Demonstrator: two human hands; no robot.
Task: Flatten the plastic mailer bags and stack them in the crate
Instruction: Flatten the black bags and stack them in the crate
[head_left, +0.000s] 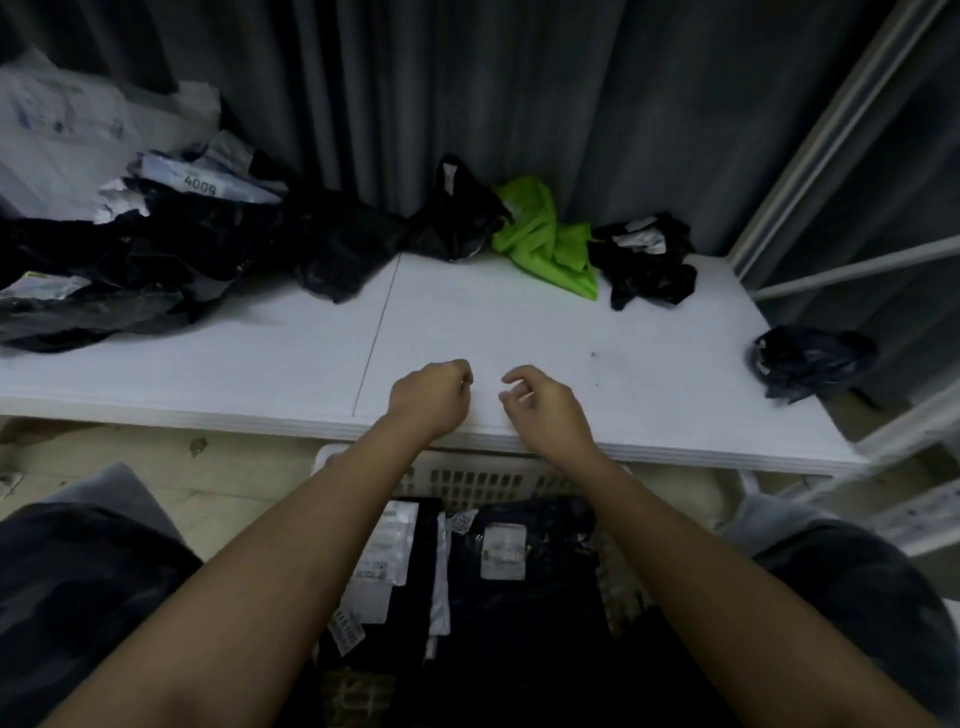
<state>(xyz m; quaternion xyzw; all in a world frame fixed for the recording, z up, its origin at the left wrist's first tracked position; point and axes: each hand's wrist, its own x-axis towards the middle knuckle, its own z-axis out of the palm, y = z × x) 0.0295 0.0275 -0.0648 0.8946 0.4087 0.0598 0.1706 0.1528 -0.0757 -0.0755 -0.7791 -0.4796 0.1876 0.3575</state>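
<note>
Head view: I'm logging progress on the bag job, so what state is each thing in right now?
Left hand: fingers curled, holding nothing, over the table.
Right hand: loosely curled, holding nothing.
Green bag: crumpled, on the table's far side.
Black bags pile: crumpled, heaped far left.
Small black bag: crumpled, at the table's right edge.
Crate: below the table edge, holding flattened black bags.
</note>
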